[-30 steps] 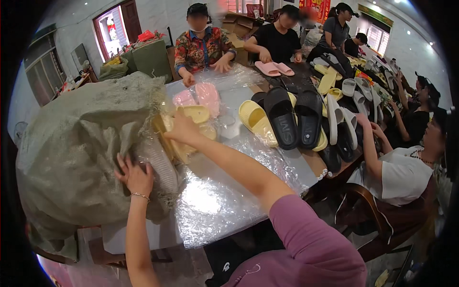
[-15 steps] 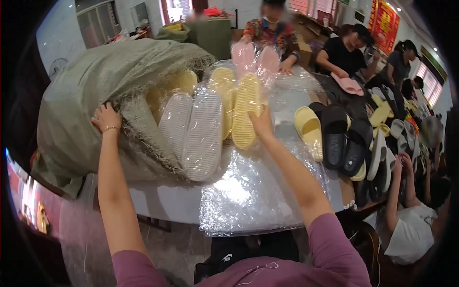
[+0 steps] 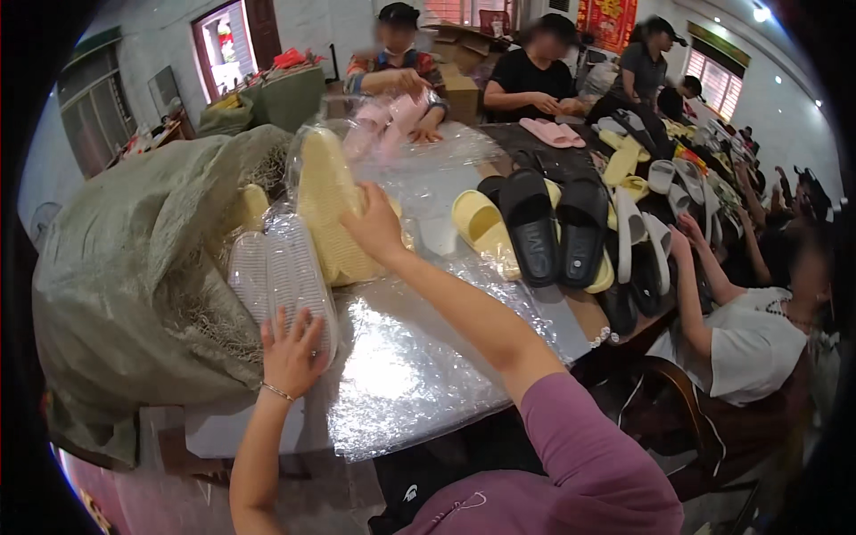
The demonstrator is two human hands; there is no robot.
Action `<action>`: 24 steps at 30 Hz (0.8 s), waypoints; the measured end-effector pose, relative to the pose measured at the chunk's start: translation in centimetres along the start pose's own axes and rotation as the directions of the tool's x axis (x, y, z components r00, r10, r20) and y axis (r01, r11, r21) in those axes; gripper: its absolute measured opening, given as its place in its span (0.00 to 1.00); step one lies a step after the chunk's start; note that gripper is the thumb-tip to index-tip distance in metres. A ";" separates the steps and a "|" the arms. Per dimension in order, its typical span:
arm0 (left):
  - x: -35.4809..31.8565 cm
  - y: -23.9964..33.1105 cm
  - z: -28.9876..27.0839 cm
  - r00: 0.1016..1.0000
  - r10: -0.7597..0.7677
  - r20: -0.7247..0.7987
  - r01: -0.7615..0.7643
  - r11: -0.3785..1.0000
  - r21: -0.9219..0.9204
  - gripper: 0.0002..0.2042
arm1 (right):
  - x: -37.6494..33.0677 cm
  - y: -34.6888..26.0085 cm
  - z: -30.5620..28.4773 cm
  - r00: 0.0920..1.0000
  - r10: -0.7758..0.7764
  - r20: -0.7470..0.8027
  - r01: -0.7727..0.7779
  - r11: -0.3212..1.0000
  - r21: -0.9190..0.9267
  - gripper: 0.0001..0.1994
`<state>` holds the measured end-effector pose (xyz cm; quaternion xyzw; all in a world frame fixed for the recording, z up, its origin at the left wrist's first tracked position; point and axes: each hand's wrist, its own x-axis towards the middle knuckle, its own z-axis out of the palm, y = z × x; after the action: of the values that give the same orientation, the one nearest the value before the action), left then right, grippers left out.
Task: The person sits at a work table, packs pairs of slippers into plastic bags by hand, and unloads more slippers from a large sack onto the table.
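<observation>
My right hand is closed on the right edge of a pair of pale yellow slippers in a clear plastic bag, tilted upright with their ribbed soles toward me. My left hand lies on the near end of bagged whitish slippers, its fingers spread. These slippers rest soles up against the frayed mouth of a large grey-green woven sack. Part of another yellow slipper shows in the sack's opening. Clear plastic bags lie spread on the table in front of me.
Black slippers and a yellow slipper stand to the right, with more slippers beyond. Across the table a person handles bagged pink slippers. Another pink pair lies near a person in black. Someone in a white shirt sits at right.
My left hand has moved from the sack onto the whitish slippers. My right hand has raised and tilted the yellow slippers. The view has swung right, and the person in black no longer touches the pink pair.
</observation>
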<state>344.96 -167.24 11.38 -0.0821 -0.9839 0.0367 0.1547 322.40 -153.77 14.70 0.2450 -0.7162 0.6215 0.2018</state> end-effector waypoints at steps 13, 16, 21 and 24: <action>2.7 4.7 1.2 0.939 -0.024 0.344 0.144 -0.879 -0.455 0.36 | -4.7 -6.9 -16.6 0.668 -0.708 0.229 0.706 0.700 0.105 0.28; 1.4 3.7 4.2 0.980 0.009 0.198 0.061 -0.964 -0.259 0.38 | -6.7 -3.5 -18.9 0.622 -0.728 0.288 0.664 0.686 0.298 0.25; -0.1 7.3 2.0 0.914 -0.089 0.395 0.153 -0.827 -0.540 0.28 | -7.9 1.1 -21.7 0.803 -0.382 0.458 -0.049 0.724 0.688 0.19; -1.3 6.8 3.1 0.958 0.105 0.267 0.228 -0.845 -0.484 0.18 | -6.0 3.8 -22.5 0.775 -0.412 0.479 -0.115 0.654 0.748 0.25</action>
<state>346.25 -160.89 7.41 -0.0523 -0.3181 -0.9391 -0.1191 324.58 -130.49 11.44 0.5540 -0.3996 0.7226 -0.1059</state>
